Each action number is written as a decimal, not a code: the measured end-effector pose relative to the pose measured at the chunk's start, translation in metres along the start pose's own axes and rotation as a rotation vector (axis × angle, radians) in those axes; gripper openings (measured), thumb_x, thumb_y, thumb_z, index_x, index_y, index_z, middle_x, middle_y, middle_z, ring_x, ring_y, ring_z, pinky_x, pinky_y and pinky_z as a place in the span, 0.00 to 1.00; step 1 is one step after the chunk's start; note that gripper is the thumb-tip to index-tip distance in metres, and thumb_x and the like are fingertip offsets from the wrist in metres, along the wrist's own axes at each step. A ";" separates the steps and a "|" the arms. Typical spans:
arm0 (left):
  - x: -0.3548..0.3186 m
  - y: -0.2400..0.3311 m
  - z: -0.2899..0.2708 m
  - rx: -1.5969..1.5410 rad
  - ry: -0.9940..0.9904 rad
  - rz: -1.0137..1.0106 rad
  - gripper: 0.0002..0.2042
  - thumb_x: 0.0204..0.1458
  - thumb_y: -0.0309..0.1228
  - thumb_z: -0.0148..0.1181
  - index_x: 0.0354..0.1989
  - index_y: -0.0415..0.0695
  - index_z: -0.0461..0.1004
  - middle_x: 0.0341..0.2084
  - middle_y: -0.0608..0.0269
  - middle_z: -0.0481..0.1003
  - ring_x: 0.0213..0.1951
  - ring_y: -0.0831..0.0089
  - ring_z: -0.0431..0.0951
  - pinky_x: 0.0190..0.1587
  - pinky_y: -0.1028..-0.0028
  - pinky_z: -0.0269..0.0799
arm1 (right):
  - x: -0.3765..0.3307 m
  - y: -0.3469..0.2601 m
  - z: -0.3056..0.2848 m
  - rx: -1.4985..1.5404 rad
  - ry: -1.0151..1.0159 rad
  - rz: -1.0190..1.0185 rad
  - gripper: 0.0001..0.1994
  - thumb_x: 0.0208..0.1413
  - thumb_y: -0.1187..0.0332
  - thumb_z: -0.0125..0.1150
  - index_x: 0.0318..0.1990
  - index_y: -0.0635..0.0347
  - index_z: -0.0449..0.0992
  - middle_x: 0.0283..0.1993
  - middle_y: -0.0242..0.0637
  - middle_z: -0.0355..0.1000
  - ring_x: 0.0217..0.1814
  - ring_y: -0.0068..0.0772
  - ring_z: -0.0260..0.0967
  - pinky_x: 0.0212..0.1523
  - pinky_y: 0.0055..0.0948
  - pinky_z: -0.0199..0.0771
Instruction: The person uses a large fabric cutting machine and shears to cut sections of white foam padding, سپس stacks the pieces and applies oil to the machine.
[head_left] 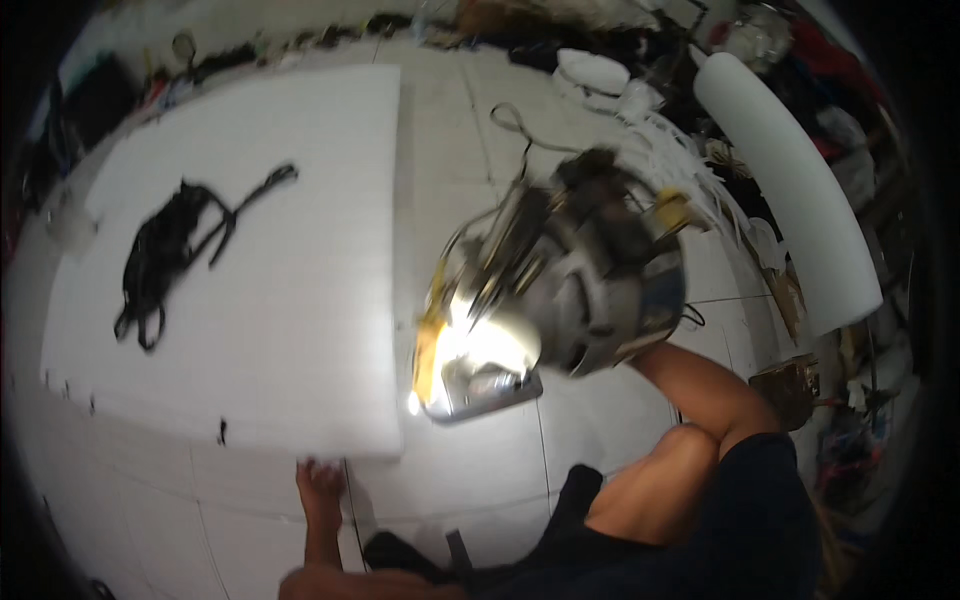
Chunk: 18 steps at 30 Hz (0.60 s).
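Machine beside white sheet on tiled floor; clutter beyond.

Bulky grey-and-yellow machine, lamp aglow, right of flat white sheet

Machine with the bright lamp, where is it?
In the head view, the machine is near centre, right of the white sheet, its lower right by the right forearm.

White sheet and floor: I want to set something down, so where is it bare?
The white sheet is bare between the black straps and its right edge. The floor is bare between the blurred machine and the bent leg. Crowded: the right side, around the white roll.
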<state>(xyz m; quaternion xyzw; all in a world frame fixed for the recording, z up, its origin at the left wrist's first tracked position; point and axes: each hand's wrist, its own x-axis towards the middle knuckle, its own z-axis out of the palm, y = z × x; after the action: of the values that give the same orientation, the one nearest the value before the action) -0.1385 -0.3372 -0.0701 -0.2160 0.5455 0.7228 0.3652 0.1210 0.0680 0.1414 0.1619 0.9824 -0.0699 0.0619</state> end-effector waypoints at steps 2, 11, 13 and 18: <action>0.005 0.015 -0.052 0.177 -0.080 0.021 0.27 0.57 0.60 0.50 0.50 0.48 0.67 0.30 0.65 0.70 0.27 0.72 0.69 0.28 0.72 0.65 | 0.018 0.012 -0.007 0.023 0.033 -0.018 0.27 0.56 0.59 0.58 0.63 0.57 0.65 0.63 0.47 0.63 0.66 0.47 0.59 0.65 0.45 0.59; -0.221 0.089 -0.153 1.460 0.132 -0.108 0.17 0.54 0.44 0.61 0.39 0.40 0.77 0.29 0.54 0.78 0.30 0.61 0.75 0.33 0.58 0.71 | -0.040 0.027 0.007 0.342 -0.055 0.171 0.26 0.57 0.66 0.57 0.63 0.59 0.64 0.63 0.51 0.62 0.67 0.48 0.58 0.65 0.45 0.61; -0.285 0.125 -0.160 1.478 0.103 -0.145 0.19 0.54 0.45 0.63 0.43 0.40 0.77 0.31 0.53 0.78 0.32 0.58 0.75 0.35 0.55 0.72 | -0.089 0.010 -0.024 0.378 -0.032 0.188 0.25 0.57 0.67 0.56 0.63 0.60 0.64 0.63 0.52 0.61 0.67 0.48 0.58 0.65 0.45 0.61; -0.423 0.201 -0.095 1.483 -0.317 0.620 0.11 0.46 0.31 0.61 0.37 0.41 0.77 0.27 0.53 0.77 0.27 0.56 0.76 0.28 0.58 0.72 | -0.276 -0.032 -0.144 0.572 -0.276 0.582 0.29 0.53 0.54 0.60 0.59 0.61 0.68 0.57 0.54 0.68 0.62 0.53 0.64 0.61 0.44 0.66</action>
<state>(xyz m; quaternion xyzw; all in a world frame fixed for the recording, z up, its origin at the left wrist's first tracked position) -0.0297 -0.5782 0.3278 0.3472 0.8585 0.2645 0.2693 0.3557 -0.0251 0.3266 0.4319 0.8194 -0.3402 0.1626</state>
